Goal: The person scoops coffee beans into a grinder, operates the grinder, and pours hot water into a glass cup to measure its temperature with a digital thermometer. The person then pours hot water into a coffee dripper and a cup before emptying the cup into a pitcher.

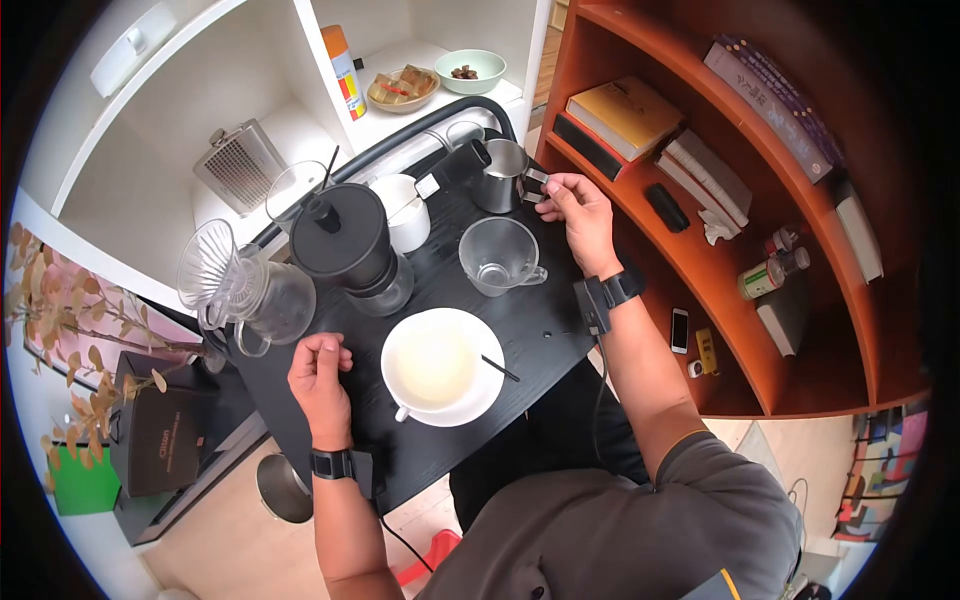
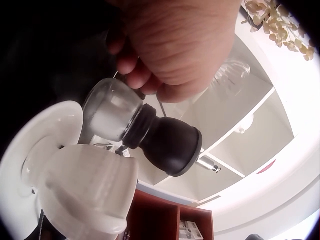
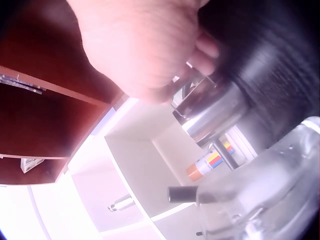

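Observation:
With thumb and fingers, the right hand (image 1: 580,215) grips the handle of a steel pitcher (image 1: 498,190), which stands at the back right of the black table (image 1: 440,275). In the right wrist view the fingers partly hide the handle beside the pitcher (image 3: 217,117). A clear glass cup (image 1: 500,255) is just in front of it. The left hand (image 1: 322,385) lies loosely curled by the table's left side, holding nothing, left of a white cup (image 1: 433,365) with pale liquid on a saucer (image 1: 480,400). A black stick (image 1: 500,368) lies across the saucer's right rim.
Behind the left hand stand a black-topped grinder (image 1: 345,235), a glass server (image 1: 275,300) with a ribbed dripper (image 1: 212,262), and a white container (image 1: 405,215). A black cylindrical object (image 1: 455,168) is beside the pitcher. White shelves (image 1: 380,130) rise behind, a brown bookcase (image 1: 640,180) at right.

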### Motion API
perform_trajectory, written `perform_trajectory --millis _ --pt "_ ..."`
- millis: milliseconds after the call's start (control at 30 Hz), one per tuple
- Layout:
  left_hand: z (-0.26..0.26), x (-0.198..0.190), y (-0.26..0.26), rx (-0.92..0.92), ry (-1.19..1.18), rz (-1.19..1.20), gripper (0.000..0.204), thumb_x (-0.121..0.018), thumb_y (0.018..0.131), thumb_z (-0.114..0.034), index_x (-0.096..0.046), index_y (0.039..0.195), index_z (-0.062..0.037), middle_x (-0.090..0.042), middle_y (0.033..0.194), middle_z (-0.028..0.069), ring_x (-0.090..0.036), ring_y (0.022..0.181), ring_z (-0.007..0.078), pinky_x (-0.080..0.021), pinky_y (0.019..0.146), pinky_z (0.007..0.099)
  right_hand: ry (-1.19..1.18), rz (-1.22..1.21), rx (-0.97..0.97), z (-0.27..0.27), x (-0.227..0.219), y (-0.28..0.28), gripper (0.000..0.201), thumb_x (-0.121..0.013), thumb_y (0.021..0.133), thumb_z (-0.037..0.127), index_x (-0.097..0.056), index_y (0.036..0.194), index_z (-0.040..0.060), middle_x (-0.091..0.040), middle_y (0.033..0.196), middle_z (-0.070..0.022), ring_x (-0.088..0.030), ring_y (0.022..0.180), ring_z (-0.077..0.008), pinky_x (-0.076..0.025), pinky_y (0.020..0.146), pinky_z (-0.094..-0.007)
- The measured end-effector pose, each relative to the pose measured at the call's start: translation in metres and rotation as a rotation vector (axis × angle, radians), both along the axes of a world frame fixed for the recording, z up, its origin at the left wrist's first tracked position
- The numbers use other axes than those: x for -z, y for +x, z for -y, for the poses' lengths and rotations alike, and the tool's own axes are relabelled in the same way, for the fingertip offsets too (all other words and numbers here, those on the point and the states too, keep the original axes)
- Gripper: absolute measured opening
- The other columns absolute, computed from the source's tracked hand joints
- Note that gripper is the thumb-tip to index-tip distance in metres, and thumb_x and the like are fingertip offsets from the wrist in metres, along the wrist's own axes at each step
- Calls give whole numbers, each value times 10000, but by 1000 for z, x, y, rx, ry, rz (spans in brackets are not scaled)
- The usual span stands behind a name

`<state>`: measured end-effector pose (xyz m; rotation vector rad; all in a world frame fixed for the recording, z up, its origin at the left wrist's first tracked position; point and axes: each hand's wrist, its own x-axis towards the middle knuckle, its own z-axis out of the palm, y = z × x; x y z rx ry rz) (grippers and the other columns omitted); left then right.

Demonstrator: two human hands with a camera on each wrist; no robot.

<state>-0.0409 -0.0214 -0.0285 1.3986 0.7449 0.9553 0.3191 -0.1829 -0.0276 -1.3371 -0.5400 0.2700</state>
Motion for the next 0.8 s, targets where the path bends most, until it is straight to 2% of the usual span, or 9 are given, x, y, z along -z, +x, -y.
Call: perform_trajectory --millis 233,433,500,533,633,667,700,767,800 --pt "0 6 2 -43 88 -29 167 -631 990 -169 -655 966 -5 -668 912 47 -576 720 79 -474 659 222 -81 25 -83 -3 1 3 198 -667 961 186 -672 1053 11 -694 916 -51 -655 773 -121 -524 690 -256" --pt "-1 11 9 -147 164 -79 182 -649 979 -188 -661 963 -8 -665 870 28 -579 712 77 -473 655 227 -129 -16 -165 -1 -7 -1 207 -706 926 201 -669 1014 16 -663 836 -2 -584 732 -73 -485 682 -233" --pt "2 11 12 -160 206 -155 200 -652 976 -205 -667 957 -7 -658 824 25 -577 704 80 -465 651 230 -154 122 -201 -6 -5 5 294 -760 880 231 -660 1037 3 -638 841 -5 -570 741 -82 -481 686 -240" --pt "1 13 12 -172 214 -177 217 -653 974 -224 -671 953 -8 -650 786 21 -573 696 81 -457 647 231 -181 176 -226 -7 -6 9 386 -797 836 273 -652 1057 -10 -616 843 -23 -567 752 -123 -488 708 -272" --pt "-1 14 14 -198 222 -187 220 -650 973 -230 -676 955 -12 -649 778 18 -563 685 78 -447 640 225 -291 385 -212 -15 -3 24 400 -797 822 293 -658 1053 -2 -605 825 -46 -575 760 -167 -494 726 -315" --pt "-2 15 14 -215 230 -187 220 -650 973 -230 -676 955 -12 -649 778 18 -563 685 78 -447 640 225 -293 386 -231 -15 -6 26 342 -761 840 273 -666 1035 8 -601 828 -81 -587 772 -225 -492 736 -349" --pt "-3 15 14 -219 230 -193 221 -652 972 -233 -679 958 -14 -649 776 18 -561 683 78 -444 639 225 -281 389 -242 -18 -4 30 342 -761 840 273 -666 1035 8 -601 828 -81 -587 772 -225 -492 736 -349" --pt "-3 15 14 -236 232 -206 223 -654 971 -236 -681 960 -15 -649 775 17 -560 681 77 -442 637 224 -260 427 -228 -27 11 37 211 -692 911 166 -660 1053 14 -594 787 1 -555 671 -77 -462 622 -250" --pt "-3 15 15 -244 235 -207 225 -655 970 -239 -683 963 -17 -648 774 16 -559 682 78 -442 637 225 -241 430 -203 -30 18 39 176 -659 929 140 -655 1049 11 -602 769 0 -564 646 -83 -471 612 -253"
